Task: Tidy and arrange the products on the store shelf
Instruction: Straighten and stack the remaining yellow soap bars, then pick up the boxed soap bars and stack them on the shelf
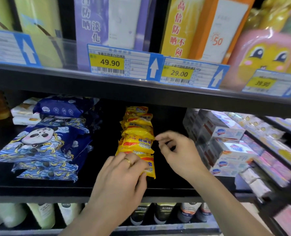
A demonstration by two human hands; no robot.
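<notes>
A person's two bare hands reach into the middle black shelf (pixel 39 186) of a store display. A row of yellow sulfur soap packets (pixel 138 133) runs from the front edge of this shelf toward the back, overlapping one another. The left hand (pixel 122 174), wearing a gold ring (pixel 128 161), lies over the frontmost packet with its fingers curled around it. The right hand (pixel 177 150) hovers just to the right of the row, its fingers loosely curled and thumb near the forefinger; whether it pinches a packet edge cannot be told because of blur. The hands are apart.

To the left lie stacked blue panda-print wipe packs (pixel 39 147). To the right stand white boxed soaps (pixel 226 147). On the shelf above sit sunscreen boxes (pixel 212 26), behind price tags reading 49.90 (pixel 109 63) and 29.00 (pixel 178 73). Bottles (pixel 165 213) stand on the shelf below.
</notes>
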